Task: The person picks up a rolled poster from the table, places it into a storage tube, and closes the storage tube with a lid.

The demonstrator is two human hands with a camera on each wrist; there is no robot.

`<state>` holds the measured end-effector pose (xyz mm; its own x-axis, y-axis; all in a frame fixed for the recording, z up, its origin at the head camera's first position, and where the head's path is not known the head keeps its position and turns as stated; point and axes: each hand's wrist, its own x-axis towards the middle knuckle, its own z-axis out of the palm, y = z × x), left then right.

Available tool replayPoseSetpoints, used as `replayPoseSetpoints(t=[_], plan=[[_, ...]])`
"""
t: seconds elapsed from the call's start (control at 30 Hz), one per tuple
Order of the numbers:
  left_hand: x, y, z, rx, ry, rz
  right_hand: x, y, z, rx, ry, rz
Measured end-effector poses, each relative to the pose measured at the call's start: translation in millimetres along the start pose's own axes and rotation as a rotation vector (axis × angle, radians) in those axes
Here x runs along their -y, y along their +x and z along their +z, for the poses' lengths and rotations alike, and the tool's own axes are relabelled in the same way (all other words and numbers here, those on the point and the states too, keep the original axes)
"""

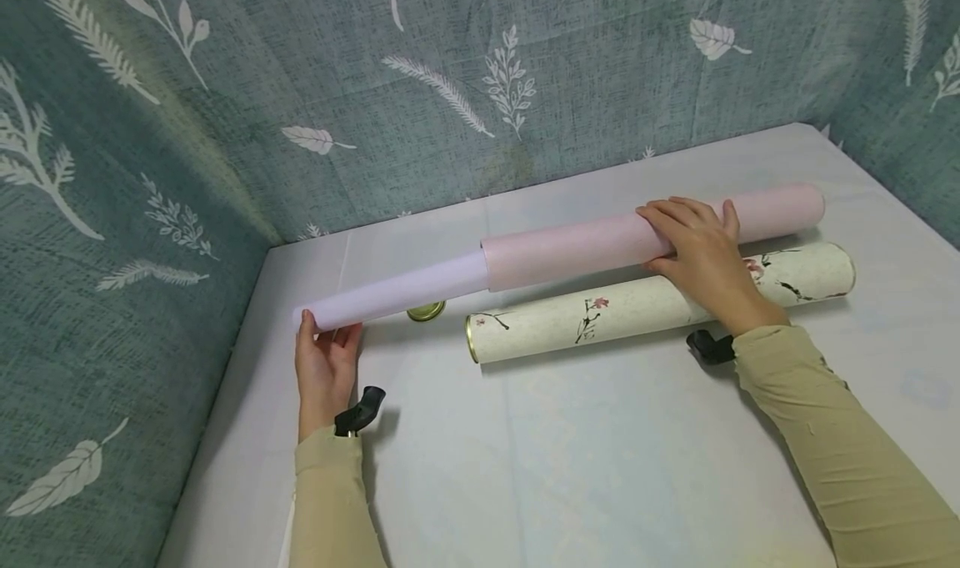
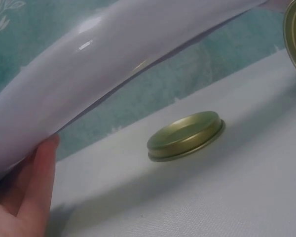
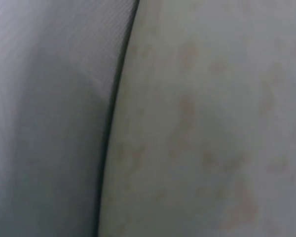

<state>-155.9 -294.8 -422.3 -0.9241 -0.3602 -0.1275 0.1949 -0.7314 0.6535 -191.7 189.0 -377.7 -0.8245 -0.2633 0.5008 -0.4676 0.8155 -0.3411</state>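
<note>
A pale, glossy roll of paper (image 1: 405,289) sticks out of the left end of a pink tube (image 1: 566,253). My left hand (image 1: 325,372) holds the roll near its far left end, thumb on the near side and fingers underneath. Farther right, my right hand (image 1: 697,251) grips the pink tube from above, its fingers over the top. In front of that tube lies a cream cylinder with a flower print (image 1: 555,326), its left end rimmed in gold; my right wrist passes over it. The right wrist view shows only a blurred, close surface of this cylinder (image 3: 202,123).
A round gold lid (image 2: 187,136) rests on the white-covered table (image 1: 585,459) below the paper roll. Green fabric with white leaves (image 1: 450,92) hangs behind the table and along its left side. Black wrist mounts (image 1: 362,411) protrude beside both sleeves.
</note>
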Motion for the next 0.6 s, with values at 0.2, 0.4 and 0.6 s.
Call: replayPoseSetpoints(t=[0.2, 0.4, 0.6], plan=[[0.5, -0.1, -0.2, 0.016, 0.001, -0.008, -0.8, -1.6, 0.0, 0.009, 0.003, 0.011], [0.6, -0.5, -0.4, 0.023, 0.014, -0.004, -1.3, -1.7, 1.2, 0.001, 0.005, 0.004], [0.4, -1.3, -0.7, 0.039, -0.003, -0.004, -1.2, -0.8, 1.3, -0.005, 0.002, 0.005]])
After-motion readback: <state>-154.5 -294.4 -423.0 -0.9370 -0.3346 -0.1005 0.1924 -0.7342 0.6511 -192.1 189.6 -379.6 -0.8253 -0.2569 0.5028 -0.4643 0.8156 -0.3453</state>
